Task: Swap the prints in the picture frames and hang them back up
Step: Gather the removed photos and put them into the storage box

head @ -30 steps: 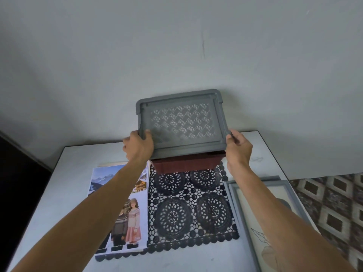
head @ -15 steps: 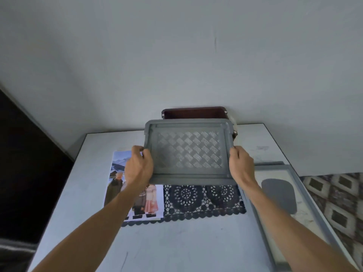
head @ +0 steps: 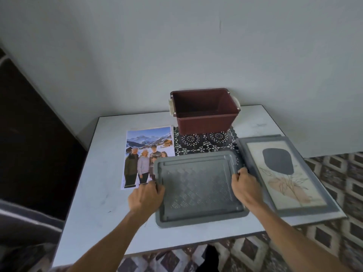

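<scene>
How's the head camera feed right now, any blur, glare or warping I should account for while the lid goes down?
Head view: dim, flat light with a bluish cast, no glare; wide-angle bending shows at the table edges. The gray lid, left hand and right hand look slightly soft. The family photo and framed print read clearly enough.

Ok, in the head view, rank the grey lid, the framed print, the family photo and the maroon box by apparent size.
1-2. grey lid and framed print: too close to call.
3-4. family photo (partly under the lid) and maroon box: farther off, unsure.
</scene>
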Demonstrator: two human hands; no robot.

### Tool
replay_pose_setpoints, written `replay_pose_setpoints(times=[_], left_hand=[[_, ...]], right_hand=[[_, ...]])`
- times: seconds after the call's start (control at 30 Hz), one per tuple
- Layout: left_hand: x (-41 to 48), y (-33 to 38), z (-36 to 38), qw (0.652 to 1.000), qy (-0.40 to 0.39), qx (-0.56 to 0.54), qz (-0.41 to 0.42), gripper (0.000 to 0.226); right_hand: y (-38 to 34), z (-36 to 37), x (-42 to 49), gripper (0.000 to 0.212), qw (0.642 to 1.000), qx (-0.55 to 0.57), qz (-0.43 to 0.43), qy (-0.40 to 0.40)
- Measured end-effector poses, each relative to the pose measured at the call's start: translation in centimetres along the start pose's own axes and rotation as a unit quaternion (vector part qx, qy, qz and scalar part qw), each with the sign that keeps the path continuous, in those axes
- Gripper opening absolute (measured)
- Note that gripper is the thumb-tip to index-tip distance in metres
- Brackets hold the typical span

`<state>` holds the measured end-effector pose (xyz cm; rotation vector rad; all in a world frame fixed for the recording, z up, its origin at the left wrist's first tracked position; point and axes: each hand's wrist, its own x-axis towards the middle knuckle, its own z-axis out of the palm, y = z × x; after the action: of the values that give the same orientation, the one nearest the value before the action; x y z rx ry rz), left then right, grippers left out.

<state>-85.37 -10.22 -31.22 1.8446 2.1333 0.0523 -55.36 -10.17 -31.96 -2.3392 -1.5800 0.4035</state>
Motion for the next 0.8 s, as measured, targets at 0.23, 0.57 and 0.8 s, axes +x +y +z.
replay_pose_setpoints(times=[0.23, 0.57, 0.8], left_hand=[[-1.5, -1.3, 1.1, 0.993, -0.061, 0.092, 0.038, 0.044], [0.6, -1.3, 0.4, 0.984, -0.102, 0.137, 0.05, 0.047], [5.3, -1.7, -2.0, 0.998, 0.01, 0.019, -0.054, 0.028]], right_hand=[[0.8, 1.2, -0.7, 0.032, 0.992, -0.093, -0.029, -0.079], [-1.8, -0.6, 0.2, 0.029, 0.967, -0.194, -0.072, -0.15], [-7.3, 0.6, 4.5, 0.026, 0.972, 0.011, -0.141, -0.19]])
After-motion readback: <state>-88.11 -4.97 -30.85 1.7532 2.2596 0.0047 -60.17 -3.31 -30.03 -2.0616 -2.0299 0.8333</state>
